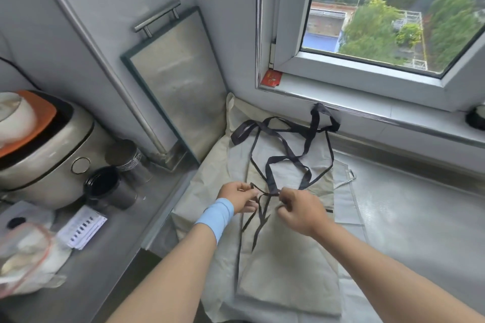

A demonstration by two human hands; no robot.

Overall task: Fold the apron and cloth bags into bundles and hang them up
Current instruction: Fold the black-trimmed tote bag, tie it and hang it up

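Head view, steel counter under a window.

- Beige cloth lies flat on the counter in front of the person, folded to a long panel with dark edging on its left side. Apron or bag: cannot tell.
- It lies on paler cloth layers that spread towards the corner and the window sill.
- Wide dark straps loop loosely over the far half of the pile; one loop reaches up against the sill.
- Thin dark ties cross at the middle of the beige cloth; loose ends trail down over it towards the person.
- Left hand: fingers curled, pinching a tie at its left end. Blue wristband on that wrist.
- Right hand: fingers curled, thumb and forefinger nipping the tie just right of the crossing. A short run of tie spans between the two hands.
- Both hands just above the cloth, close together.

Left ledge, apart from the cloth:
- rice cooker with an orange lid lying on top
- metal canister and black cup just beside it
- printed paper, plastic bag at the near edge
- framed tray with a bar handle, leaning upright in the corner
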